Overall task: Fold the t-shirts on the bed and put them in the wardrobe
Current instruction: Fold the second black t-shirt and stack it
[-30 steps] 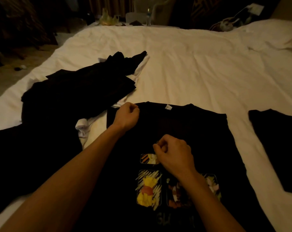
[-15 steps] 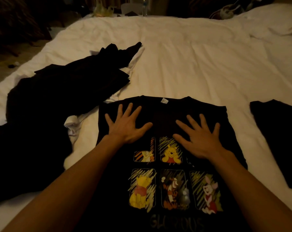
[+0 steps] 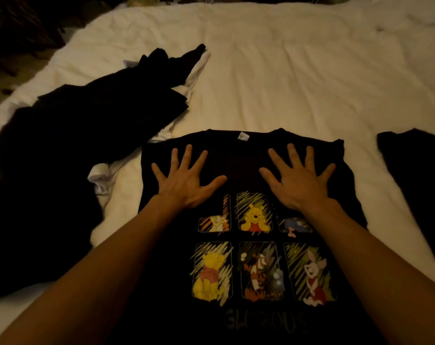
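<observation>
My left hand [image 3: 186, 180] and right hand [image 3: 297, 183] press flat, fingers spread wide, on the chest of the black t-shirt [image 3: 241, 165], which lies face-up on the bed [image 3: 273, 83]. Its white neck tag [image 3: 242, 136] is too small to read. The dim lettering under the cartoon panels looks like "GLORIOUS". A second ago both hands were curled, pinching the cloth.

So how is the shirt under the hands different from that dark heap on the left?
The cartoon t-shirt lies spread flat; the dark heap is rumpled and layered. The t-shirt shows coloured picture panels; the heap shows no print, only white cloth peeking out. The left hand and right hand press flat on the t-shirt; neither hand touches the heap. Both are black and lie on the white bed.
</observation>
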Demonstrator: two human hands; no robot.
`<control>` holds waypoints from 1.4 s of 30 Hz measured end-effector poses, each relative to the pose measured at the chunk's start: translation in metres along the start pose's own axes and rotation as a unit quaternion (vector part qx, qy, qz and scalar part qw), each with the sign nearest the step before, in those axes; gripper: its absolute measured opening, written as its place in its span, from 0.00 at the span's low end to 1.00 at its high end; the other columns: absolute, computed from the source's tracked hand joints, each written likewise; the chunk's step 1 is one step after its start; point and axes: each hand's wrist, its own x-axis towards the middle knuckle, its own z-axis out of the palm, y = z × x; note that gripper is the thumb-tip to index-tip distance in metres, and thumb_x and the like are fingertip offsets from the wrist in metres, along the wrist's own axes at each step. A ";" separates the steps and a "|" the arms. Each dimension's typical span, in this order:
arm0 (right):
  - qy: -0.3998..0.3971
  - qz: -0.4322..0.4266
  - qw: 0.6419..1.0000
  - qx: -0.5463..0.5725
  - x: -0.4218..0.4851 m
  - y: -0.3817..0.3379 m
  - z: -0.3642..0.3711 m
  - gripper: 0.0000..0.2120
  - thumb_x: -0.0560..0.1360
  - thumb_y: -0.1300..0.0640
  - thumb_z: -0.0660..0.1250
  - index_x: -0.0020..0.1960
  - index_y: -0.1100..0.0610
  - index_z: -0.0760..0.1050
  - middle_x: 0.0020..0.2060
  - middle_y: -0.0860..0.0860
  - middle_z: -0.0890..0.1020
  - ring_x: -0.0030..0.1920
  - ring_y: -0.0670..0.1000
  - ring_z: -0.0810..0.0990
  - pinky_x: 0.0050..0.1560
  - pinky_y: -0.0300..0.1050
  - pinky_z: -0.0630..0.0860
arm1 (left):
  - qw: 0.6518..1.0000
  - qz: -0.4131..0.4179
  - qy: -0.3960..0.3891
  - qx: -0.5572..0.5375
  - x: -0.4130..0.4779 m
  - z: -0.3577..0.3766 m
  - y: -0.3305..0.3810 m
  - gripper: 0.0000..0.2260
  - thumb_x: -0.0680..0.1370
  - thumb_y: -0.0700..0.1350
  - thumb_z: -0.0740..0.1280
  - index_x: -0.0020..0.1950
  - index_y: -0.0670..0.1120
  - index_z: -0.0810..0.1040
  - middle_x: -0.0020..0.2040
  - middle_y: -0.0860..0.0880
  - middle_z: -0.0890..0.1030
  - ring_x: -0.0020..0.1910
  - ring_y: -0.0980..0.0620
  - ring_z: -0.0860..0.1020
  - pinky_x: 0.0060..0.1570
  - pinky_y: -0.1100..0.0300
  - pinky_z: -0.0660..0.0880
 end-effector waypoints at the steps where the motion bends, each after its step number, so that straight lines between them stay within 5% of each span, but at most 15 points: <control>1: 0.018 -0.008 1.000 0.002 -0.007 -0.001 -0.005 0.33 0.76 0.26 0.37 0.78 0.35 0.41 0.81 0.48 0.43 0.79 0.59 0.36 0.69 0.77 0.38 | 1.000 0.003 0.006 -0.002 -0.005 -0.005 0.001 0.43 0.69 0.81 0.42 0.80 0.63 0.43 0.81 0.52 0.39 0.79 0.45 0.35 0.69 0.27 0.34; 6: 0.061 -0.051 0.997 0.014 -0.063 -0.005 -0.020 0.32 0.78 0.29 0.39 0.79 0.38 0.42 0.81 0.50 0.50 0.80 0.56 0.42 0.76 0.66 0.44 | 0.999 0.024 0.037 -0.015 -0.050 -0.023 0.004 0.43 0.70 0.80 0.42 0.81 0.60 0.48 0.82 0.52 0.44 0.80 0.47 0.40 0.72 0.29 0.38; 16: -0.014 -0.051 0.997 0.056 -0.228 0.021 0.002 0.31 0.80 0.34 0.47 0.80 0.41 0.44 0.81 0.49 0.49 0.80 0.56 0.44 0.76 0.63 0.48 | 0.999 0.042 -0.020 -0.001 -0.207 -0.003 -0.019 0.40 0.73 0.77 0.44 0.81 0.60 0.46 0.82 0.53 0.40 0.79 0.50 0.36 0.72 0.35 0.35; 22: 0.037 -0.032 0.997 0.058 -0.335 0.055 0.048 0.33 0.78 0.34 0.39 0.80 0.41 0.49 0.81 0.51 0.48 0.80 0.56 0.43 0.76 0.62 0.48 | 0.997 0.045 0.034 -0.047 -0.302 0.029 -0.056 0.34 0.77 0.69 0.42 0.81 0.58 0.51 0.82 0.54 0.42 0.79 0.54 0.37 0.76 0.40 0.38; 25: 0.061 -0.024 0.995 0.076 -0.376 0.074 0.070 0.31 0.79 0.36 0.43 0.80 0.44 0.55 0.80 0.52 0.54 0.80 0.57 0.50 0.75 0.62 0.54 | 0.993 0.040 0.080 -0.076 -0.341 0.044 -0.067 0.32 0.79 0.66 0.42 0.81 0.56 0.56 0.82 0.50 0.47 0.81 0.50 0.44 0.76 0.41 0.46; 27: 0.099 -0.014 0.988 0.120 -0.395 0.087 0.081 0.30 0.79 0.40 0.49 0.77 0.49 0.63 0.77 0.56 0.61 0.77 0.59 0.58 0.73 0.62 0.61 | 0.982 0.036 0.138 -0.120 -0.360 0.051 -0.072 0.30 0.80 0.62 0.50 0.77 0.48 0.66 0.79 0.42 0.60 0.78 0.42 0.58 0.73 0.42 0.58; 32: 0.237 0.114 0.925 0.274 -0.425 0.113 0.099 0.23 0.73 0.60 0.70 0.67 0.62 0.74 0.60 0.62 0.73 0.61 0.63 0.73 0.62 0.60 0.74 | 0.938 -0.112 0.216 -0.248 -0.395 0.062 -0.079 0.22 0.79 0.49 0.67 0.68 0.36 0.73 0.59 0.35 0.77 0.57 0.34 0.76 0.57 0.44 0.73; 36: 0.148 0.247 0.821 0.493 -0.436 0.114 0.105 0.30 0.71 0.65 0.74 0.69 0.60 0.66 0.52 0.60 0.77 0.53 0.62 0.78 0.55 0.57 0.77 | 0.928 -0.180 0.180 -0.273 -0.419 0.059 -0.078 0.17 0.79 0.47 0.69 0.63 0.38 0.74 0.51 0.38 0.82 0.50 0.35 0.80 0.44 0.52 0.71; 38: 0.119 0.269 0.768 0.569 -0.436 0.111 0.106 0.24 0.73 0.65 0.73 0.66 0.58 0.68 0.51 0.59 0.79 0.50 0.60 0.80 0.53 0.58 0.78 | 0.927 -0.187 0.165 -0.281 -0.424 0.059 -0.077 0.15 0.79 0.48 0.68 0.60 0.39 0.74 0.47 0.41 0.80 0.46 0.39 0.79 0.43 0.54 0.68; 41: 0.091 0.277 0.767 0.572 -0.437 0.110 0.098 0.02 0.75 0.62 0.71 0.46 0.58 0.78 0.46 0.61 0.83 0.45 0.58 0.81 0.49 0.58 0.79 | 0.924 -0.185 0.144 -0.303 -0.430 0.065 -0.086 0.12 0.80 0.49 0.68 0.54 0.40 0.76 0.42 0.45 0.78 0.42 0.42 0.77 0.41 0.53 0.69; 42: 0.084 0.277 0.771 0.567 -0.439 0.112 0.097 0.04 0.76 0.62 0.71 0.43 0.57 0.78 0.45 0.60 0.83 0.44 0.58 0.81 0.47 0.56 0.78 | 0.921 -0.183 0.132 -0.317 -0.433 0.068 -0.091 0.12 0.80 0.49 0.69 0.53 0.40 0.77 0.42 0.44 0.78 0.42 0.42 0.77 0.41 0.52 0.70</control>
